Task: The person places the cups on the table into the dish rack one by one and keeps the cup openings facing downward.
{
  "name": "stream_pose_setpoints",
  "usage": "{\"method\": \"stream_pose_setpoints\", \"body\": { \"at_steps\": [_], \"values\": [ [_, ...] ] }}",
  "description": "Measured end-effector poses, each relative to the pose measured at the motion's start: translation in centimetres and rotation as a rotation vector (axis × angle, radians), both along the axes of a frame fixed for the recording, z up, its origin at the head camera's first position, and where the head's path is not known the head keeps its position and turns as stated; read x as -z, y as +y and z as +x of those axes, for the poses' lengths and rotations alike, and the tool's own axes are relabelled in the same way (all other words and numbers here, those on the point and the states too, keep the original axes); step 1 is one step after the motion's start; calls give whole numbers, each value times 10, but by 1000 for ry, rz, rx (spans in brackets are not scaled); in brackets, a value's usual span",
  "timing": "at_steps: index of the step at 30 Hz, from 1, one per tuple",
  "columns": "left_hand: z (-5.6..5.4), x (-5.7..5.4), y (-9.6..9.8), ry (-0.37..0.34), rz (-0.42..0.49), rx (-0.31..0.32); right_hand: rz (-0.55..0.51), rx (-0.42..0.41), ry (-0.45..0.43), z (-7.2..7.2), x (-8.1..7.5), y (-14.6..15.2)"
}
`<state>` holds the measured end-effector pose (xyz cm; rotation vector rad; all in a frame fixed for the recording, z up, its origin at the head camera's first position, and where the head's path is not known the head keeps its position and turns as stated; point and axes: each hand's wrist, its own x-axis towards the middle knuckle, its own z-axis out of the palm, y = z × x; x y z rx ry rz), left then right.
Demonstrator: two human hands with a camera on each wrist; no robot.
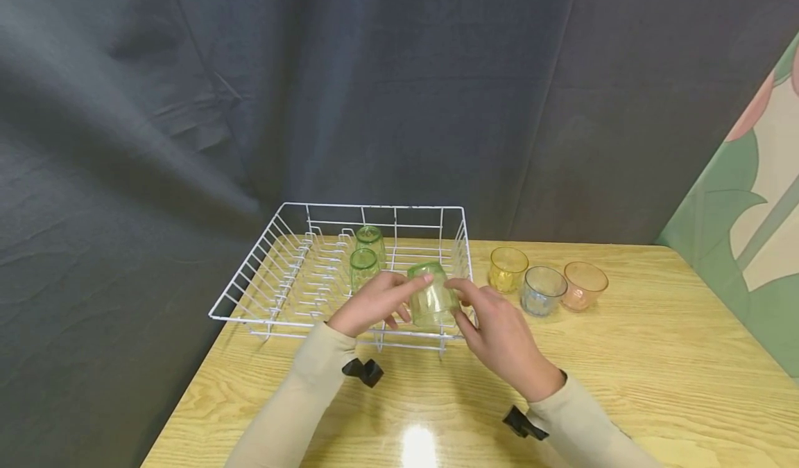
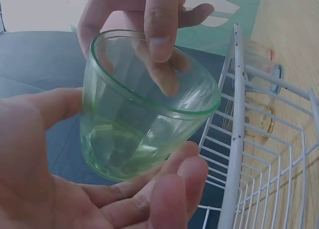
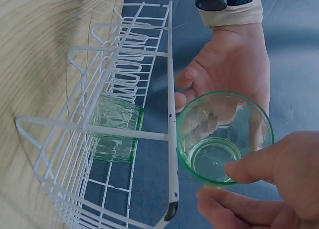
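Over the front right part of the white wire dish rack, both hands hold a tilted, clear green glass. My left hand grips it around the side, thumb on one side and fingers on the other, as the left wrist view shows. At the rim, my right hand pinches the wall; its thumb reaches over the edge in the right wrist view. Two more green glasses stand inside the rack, one glass behind the other glass, left of the held one.
Right of the rack, a yellow glass, a bluish glass and a pinkish-orange glass stand on the wooden table. A dark curtain hangs behind, and a leaf-patterned panel is at the right.
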<state>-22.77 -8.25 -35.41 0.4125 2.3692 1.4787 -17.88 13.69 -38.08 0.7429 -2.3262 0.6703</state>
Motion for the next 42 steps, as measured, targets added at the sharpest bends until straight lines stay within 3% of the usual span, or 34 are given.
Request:
{"method": "stream_pose_setpoints", "body": {
  "at_steps": [9, 18, 32, 42],
  "values": [
    [-2, 0, -8, 34, -30, -25, 17, -11, -38, -1, 0, 1],
    [-9, -6, -33, 173, -218, -125, -8, -34, -45, -3, 3, 4],
    [-20, 2, -63, 219, -356, -178, -40, -32, -61, -5, 5, 7],
    [-23, 8, -72, 159, -445, -235, -46, -27, -73, -6, 9, 8]
  ]
}}
